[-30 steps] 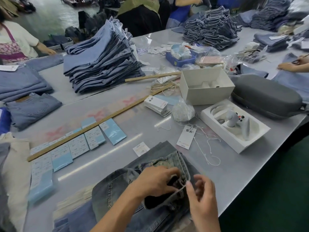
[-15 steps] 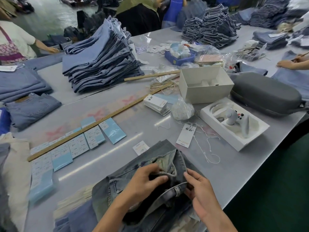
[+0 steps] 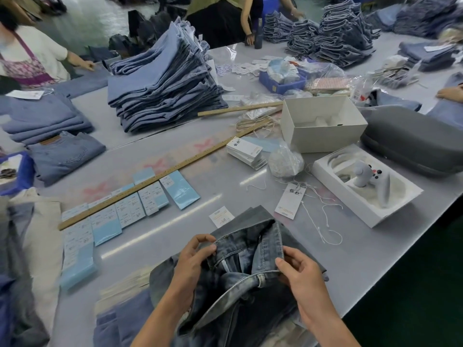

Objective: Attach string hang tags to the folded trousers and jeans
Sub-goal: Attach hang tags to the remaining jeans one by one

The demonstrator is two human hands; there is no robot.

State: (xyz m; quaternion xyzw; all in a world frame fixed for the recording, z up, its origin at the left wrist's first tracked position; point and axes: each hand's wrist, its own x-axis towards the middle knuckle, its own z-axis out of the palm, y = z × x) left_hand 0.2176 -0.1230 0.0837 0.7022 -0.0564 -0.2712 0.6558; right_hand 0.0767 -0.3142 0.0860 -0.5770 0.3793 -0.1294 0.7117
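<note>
A pair of dark washed jeans [image 3: 250, 246] lies at the table's near edge with its waistband spread wide. My left hand [image 3: 193, 261] pinches the left side of the waistband. My right hand [image 3: 300, 274] grips the right side, thumb on the band. A white hang tag [image 3: 290, 201] with loose white string [image 3: 325, 221] lies on the table just beyond the jeans. A small white label [image 3: 221, 216] lies beside the jeans' far corner. A pile of more hang tags [image 3: 246, 152] sits further back.
A long wooden ruler [image 3: 160, 176] crosses the table above rows of blue size cards [image 3: 130, 211]. A tall pile of folded jeans [image 3: 162, 86] stands behind. White boxes [image 3: 323, 123], a tray with a controller [image 3: 365, 184] and a grey case [image 3: 413, 144] fill the right. Other people work around the table.
Both hands moved apart along the waistband and spread it wider. My left hand came out of the opening to pinch its left edge.
</note>
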